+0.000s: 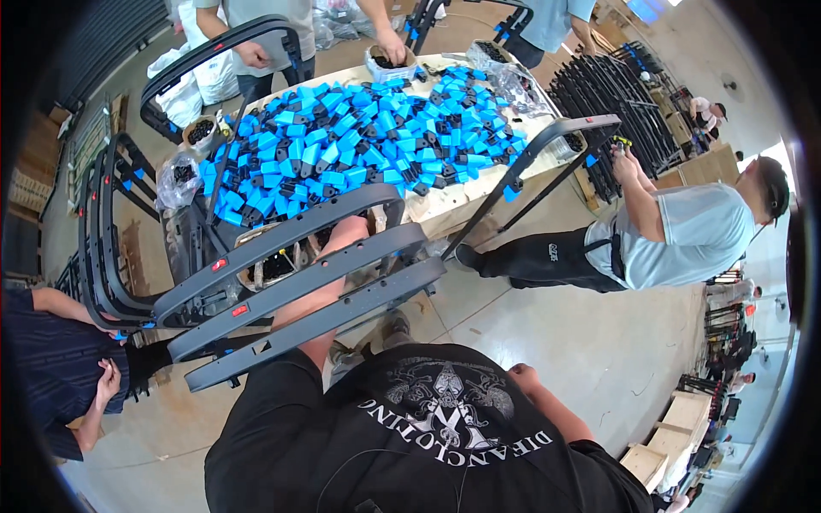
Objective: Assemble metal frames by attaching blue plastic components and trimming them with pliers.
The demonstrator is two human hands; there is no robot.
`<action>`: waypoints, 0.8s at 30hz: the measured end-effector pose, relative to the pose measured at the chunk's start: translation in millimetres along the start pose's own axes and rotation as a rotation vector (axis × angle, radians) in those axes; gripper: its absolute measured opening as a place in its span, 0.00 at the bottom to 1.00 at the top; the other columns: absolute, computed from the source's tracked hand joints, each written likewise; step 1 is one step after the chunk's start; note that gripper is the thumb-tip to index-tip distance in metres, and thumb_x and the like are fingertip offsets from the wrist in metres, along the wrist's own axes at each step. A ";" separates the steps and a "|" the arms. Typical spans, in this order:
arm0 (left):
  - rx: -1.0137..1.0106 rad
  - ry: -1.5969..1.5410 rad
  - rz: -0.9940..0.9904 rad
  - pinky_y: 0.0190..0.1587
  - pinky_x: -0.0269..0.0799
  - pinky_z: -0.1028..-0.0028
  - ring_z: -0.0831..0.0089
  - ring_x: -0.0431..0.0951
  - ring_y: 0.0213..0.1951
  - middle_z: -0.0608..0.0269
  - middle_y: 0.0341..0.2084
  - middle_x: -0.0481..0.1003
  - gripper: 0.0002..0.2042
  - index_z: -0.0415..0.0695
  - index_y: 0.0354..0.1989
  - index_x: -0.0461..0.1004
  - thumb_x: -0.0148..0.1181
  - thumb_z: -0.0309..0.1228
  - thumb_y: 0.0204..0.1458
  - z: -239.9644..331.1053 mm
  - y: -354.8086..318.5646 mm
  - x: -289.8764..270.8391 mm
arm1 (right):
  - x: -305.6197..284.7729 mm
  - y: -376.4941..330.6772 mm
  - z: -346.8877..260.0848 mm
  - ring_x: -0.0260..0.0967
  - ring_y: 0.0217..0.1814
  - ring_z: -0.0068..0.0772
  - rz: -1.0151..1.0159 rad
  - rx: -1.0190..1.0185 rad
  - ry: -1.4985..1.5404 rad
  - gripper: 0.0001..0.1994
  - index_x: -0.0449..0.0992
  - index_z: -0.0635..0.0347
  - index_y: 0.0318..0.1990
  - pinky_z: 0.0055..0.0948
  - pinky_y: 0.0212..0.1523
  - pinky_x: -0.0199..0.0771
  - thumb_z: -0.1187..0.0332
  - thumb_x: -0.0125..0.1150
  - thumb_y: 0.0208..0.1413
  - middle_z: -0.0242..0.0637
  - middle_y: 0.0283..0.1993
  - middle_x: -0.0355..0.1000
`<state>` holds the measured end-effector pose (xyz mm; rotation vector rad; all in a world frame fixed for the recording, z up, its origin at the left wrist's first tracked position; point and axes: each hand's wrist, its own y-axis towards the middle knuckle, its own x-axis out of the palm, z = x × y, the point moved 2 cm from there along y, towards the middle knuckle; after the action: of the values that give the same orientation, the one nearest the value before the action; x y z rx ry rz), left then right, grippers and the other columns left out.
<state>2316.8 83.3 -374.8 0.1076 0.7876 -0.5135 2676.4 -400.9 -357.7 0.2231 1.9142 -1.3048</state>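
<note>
Left arm [329,282] carries three dark curved frames [299,286] beside a table [462,209] of blue clips [359,137].

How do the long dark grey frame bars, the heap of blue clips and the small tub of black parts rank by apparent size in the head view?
1. Heap of blue clips.
2. Dark grey frame bars; they sit nearer the camera, so the order of these first two is unsure.
3. Small tub of black parts, clearly smallest.

Blue-and-black clips [368,137] heaped on a table [462,209] (co-workers [676,235] around it).
</note>
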 end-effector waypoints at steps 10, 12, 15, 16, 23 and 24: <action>-0.252 0.163 -0.213 0.51 0.77 0.63 0.53 0.81 0.47 0.48 0.41 0.81 0.18 0.44 0.41 0.84 0.68 0.37 0.40 -35.0 28.8 14.7 | -1.1 38.6 -32.7 0.79 0.44 0.45 -0.011 -0.105 0.123 0.19 0.80 0.63 0.42 0.38 0.48 0.78 0.55 0.63 0.52 0.48 0.40 0.81; -0.244 0.070 -0.023 0.49 0.76 0.62 0.55 0.83 0.42 0.50 0.33 0.82 0.18 0.44 0.36 0.84 0.69 0.43 0.39 -53.2 26.3 16.3 | -2.8 48.5 -49.8 0.79 0.44 0.44 -0.017 -0.168 0.156 0.19 0.80 0.64 0.42 0.37 0.48 0.77 0.55 0.63 0.53 0.47 0.40 0.81; -0.202 0.058 0.183 0.51 0.75 0.60 0.54 0.81 0.45 0.47 0.38 0.81 0.25 0.43 0.43 0.82 0.70 0.47 0.40 -40.6 18.2 14.6 | -8.1 42.4 -69.2 0.79 0.44 0.44 -0.046 -0.178 0.135 0.20 0.79 0.63 0.43 0.37 0.48 0.77 0.55 0.63 0.53 0.46 0.41 0.80; -0.202 0.054 0.182 0.51 0.75 0.60 0.54 0.81 0.45 0.47 0.38 0.81 0.25 0.43 0.43 0.82 0.70 0.47 0.40 -31.5 14.7 13.5 | -9.1 40.1 -72.2 0.78 0.44 0.44 -0.062 -0.179 0.128 0.20 0.79 0.63 0.44 0.37 0.48 0.77 0.54 0.64 0.53 0.46 0.41 0.80; -0.323 0.122 -0.003 0.54 0.73 0.55 0.46 0.78 0.50 0.43 0.42 0.79 0.22 0.40 0.47 0.79 0.63 0.44 0.49 -0.4 17.0 -4.8 | 7.0 41.7 -46.1 0.78 0.44 0.43 -0.103 -0.171 0.057 0.19 0.80 0.62 0.41 0.36 0.48 0.77 0.53 0.64 0.53 0.45 0.40 0.80; -0.339 0.159 -0.051 0.55 0.73 0.55 0.44 0.78 0.50 0.43 0.42 0.79 0.20 0.40 0.46 0.79 0.61 0.43 0.51 12.8 16.5 -4.0 | 6.6 39.1 -37.1 0.78 0.44 0.43 -0.092 -0.135 0.035 0.19 0.80 0.62 0.41 0.36 0.48 0.77 0.54 0.64 0.52 0.45 0.40 0.80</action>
<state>2330.7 95.8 -364.5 -0.1878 1.0242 -0.4162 2674.3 -353.5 -384.1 0.0908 2.0550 -1.2321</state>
